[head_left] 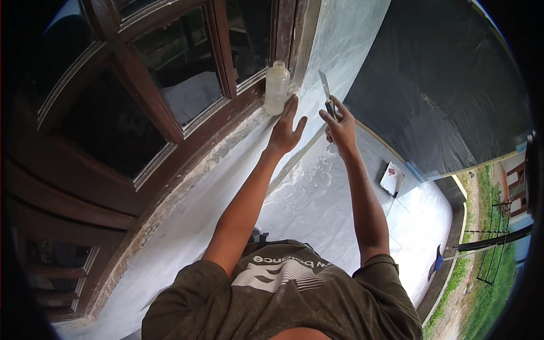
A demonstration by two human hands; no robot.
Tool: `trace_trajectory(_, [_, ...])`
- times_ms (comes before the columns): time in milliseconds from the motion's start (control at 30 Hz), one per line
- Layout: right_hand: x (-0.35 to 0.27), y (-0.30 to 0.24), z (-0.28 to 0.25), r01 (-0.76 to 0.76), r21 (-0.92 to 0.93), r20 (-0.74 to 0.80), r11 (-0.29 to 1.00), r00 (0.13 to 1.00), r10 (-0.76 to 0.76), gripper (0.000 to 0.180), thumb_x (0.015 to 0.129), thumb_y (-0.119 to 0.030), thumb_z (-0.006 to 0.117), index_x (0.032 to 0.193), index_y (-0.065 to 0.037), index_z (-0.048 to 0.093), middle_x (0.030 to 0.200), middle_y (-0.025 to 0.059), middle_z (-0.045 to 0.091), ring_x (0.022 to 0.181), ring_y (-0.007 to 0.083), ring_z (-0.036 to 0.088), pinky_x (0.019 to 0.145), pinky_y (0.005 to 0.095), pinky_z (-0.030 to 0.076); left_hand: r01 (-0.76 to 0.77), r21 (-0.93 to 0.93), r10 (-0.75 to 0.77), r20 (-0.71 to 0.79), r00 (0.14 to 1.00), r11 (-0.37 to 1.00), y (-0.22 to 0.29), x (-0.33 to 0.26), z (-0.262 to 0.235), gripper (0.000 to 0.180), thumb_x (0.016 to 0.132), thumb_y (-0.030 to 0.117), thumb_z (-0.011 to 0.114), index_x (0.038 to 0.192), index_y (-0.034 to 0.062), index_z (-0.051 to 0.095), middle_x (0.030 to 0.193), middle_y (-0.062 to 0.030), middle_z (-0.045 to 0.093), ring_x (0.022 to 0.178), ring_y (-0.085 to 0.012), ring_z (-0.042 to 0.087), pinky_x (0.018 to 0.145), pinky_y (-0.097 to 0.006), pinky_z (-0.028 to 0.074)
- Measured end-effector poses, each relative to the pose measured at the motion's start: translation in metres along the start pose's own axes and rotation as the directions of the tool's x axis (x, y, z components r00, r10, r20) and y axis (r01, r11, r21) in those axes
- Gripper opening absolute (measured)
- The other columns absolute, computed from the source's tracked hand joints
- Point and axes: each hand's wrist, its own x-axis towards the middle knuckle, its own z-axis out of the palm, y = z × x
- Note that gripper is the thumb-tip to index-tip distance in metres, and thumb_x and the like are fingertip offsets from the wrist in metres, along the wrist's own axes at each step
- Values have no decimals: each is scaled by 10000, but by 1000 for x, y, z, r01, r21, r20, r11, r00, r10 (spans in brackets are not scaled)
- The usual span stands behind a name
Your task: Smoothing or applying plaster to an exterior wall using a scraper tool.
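My right hand (342,128) is closed around the dark handle of a putty knife (324,85), whose narrow metal blade points up and away from me. The blade is in front of the pale wall (334,45); I cannot tell whether it touches. My left hand (287,130) has its fingers stretched out and holds nothing. Its fingertips lie against the white wall surface below the window, close beside a translucent plastic bottle (276,90). That bottle stands upright, uncapped, on the rough sill at the window corner, with cloudy contents in its lower part.
A brown wooden window frame (153,99) with dark panes fills the left. Black sheeting (436,85) covers the far right. On the pale tiled floor (311,221), streaked with white, lies a small white tray (391,180). A blue-headed tool (439,259) leans near the right floor edge.
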Motion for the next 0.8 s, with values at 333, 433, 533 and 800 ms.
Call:
trace_trajectory(333, [-67, 34, 2, -393, 583, 227, 711, 919, 322, 409, 1011, -201, 493, 1396, -65, 467, 822, 17, 512, 513, 63, 458, 394, 208, 317, 196, 49, -192, -83, 978, 979, 28, -54, -18, 668, 984, 330, 512, 1490, -46, 291, 1549, -242, 303, 1459, -344, 264, 1193, -400, 222])
trace_trajectory(433, [-85, 37, 11, -395, 601, 220, 695, 918, 331, 329, 1010, -228, 525, 1296, -65, 526, 815, 5, 507, 512, 53, 452, 378, 208, 302, 224, 58, -218, -84, 972, 973, 35, -73, -28, 683, 998, 366, 464, 1507, -37, 250, 1561, -246, 272, 1469, -351, 233, 1201, -404, 193])
trace_trajectory(533, [-101, 44, 20, -340, 643, 175, 686, 938, 300, 255, 1008, -250, 546, 1194, -75, 555, 810, -6, 503, 512, 46, 444, 393, 205, 313, 234, 49, -229, -89, 969, 971, 43, -85, -39, 689, 1008, 384, 429, 1517, -31, 223, 1570, -250, 246, 1475, -355, 210, 1206, -405, 172])
trace_trajectory(800, [-148, 26, 29, -316, 630, 90, 709, 937, 338, 306, 1006, -214, 530, 1280, -78, 541, 810, 4, 538, 547, 46, 475, 410, 216, 373, 212, -7, -212, -65, 975, 977, 74, -113, -78, 685, 1021, 403, 389, 1522, -27, 210, 1576, -253, 225, 1482, -351, 188, 1210, -396, 155])
